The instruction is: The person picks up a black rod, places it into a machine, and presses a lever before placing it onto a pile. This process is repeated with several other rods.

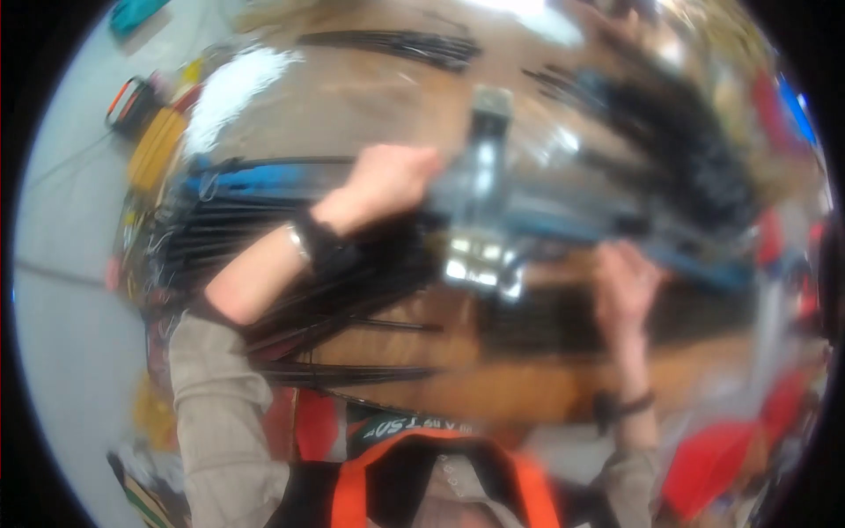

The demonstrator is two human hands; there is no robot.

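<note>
My left hand is closed in a fist just left of a shiny metal fixture. What sits inside this fist, if anything, is hidden. To the right of the fixture, my right hand is curled with its fingers drawn together, blurred by motion. Whatever is in it cannot be made out. A long bluish strip, smeared, runs from the fixture toward the right, just above my right hand. Many thin black cables or rods lie beneath and left of my left forearm.
Another black bundle lies on the far part of the brown table. Dark, blurred bundles cover its far right. A yellow case and a black box stand on the grey floor at left. Something red is at lower right.
</note>
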